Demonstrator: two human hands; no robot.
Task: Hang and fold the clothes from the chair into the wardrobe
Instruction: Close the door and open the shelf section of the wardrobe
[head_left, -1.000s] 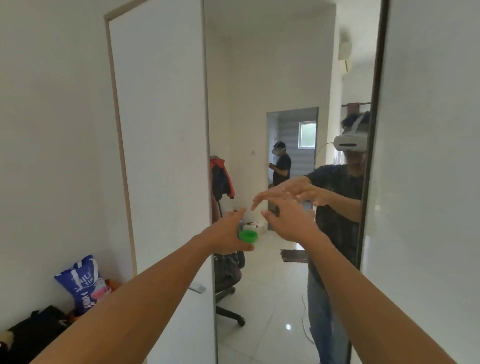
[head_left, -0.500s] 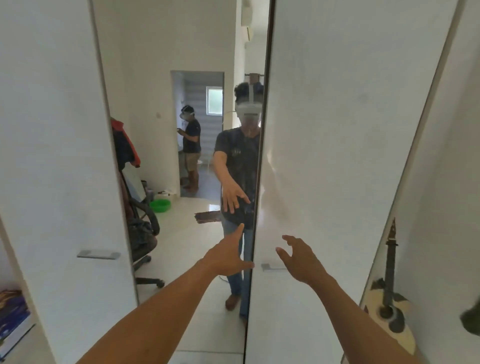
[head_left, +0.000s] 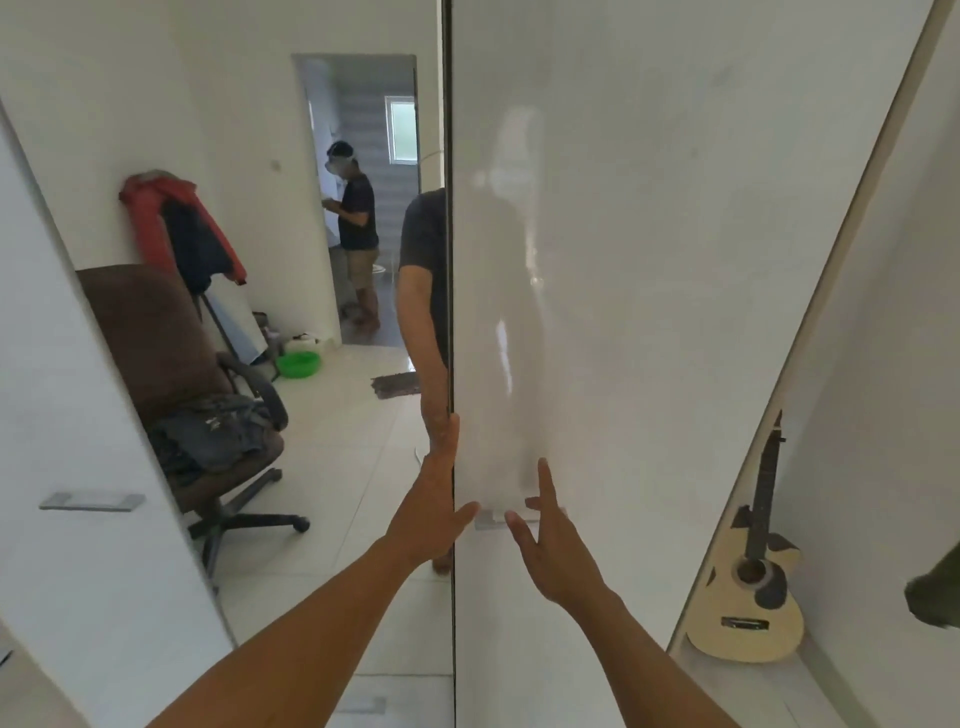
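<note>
A tall white wardrobe door (head_left: 649, 260) fills the middle, and a mirror panel (head_left: 332, 467) lies left of it. My left hand (head_left: 439, 504) lies flat with straight fingers along the seam between mirror and door. My right hand (head_left: 550, 540) is spread open, its fingertips at the small metal handle (head_left: 488, 520) low on the door. The mirror reflects a brown office chair (head_left: 156, 338) with dark crumpled clothes (head_left: 218, 434) on its seat and a red and dark jacket (head_left: 179, 228) hanging behind it.
Another white door (head_left: 78, 364) with a metal handle (head_left: 91, 502) stands on the left. A small acoustic guitar (head_left: 753, 597) leans at the right. The mirror also shows a green basin (head_left: 297, 364), a floor mat (head_left: 397, 385) and a second person (head_left: 357, 234) in a doorway.
Both hands have moved forward to the door. The left now lies on the seam and the right has reached the handle. The view has dropped and shifted, showing the chair in the mirror.
</note>
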